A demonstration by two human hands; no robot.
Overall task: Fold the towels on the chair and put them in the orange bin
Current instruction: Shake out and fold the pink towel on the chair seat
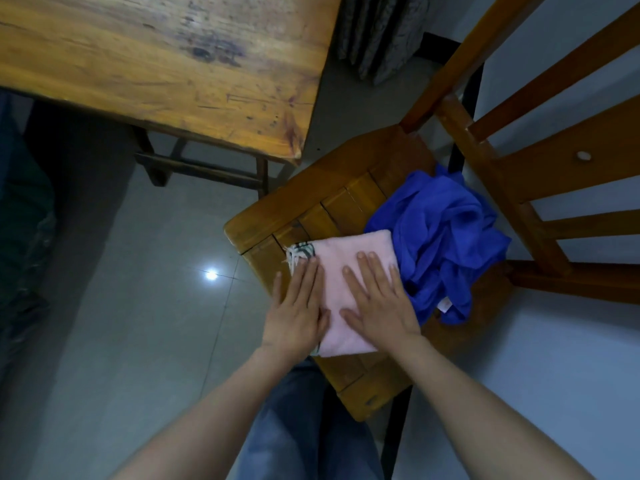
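A pink towel [349, 251], folded into a small rectangle with a fringed striped edge at its far left corner, lies on the seat of a wooden chair [332, 202]. My left hand [298, 306] lies flat on the towel's left side, fingers straight. Flat on its right side is my right hand [377, 299], fingers spread. A crumpled blue towel [443, 233] sits in a heap just right of the pink one, touching it. No orange bin is in view.
A worn wooden table [166, 71] stands at the upper left, its corner close to the chair. The chair's slatted back [540, 147] rises on the right. Grey tiled floor [145, 306] lies to the left, and my jeans-clad legs [294, 427] are below.
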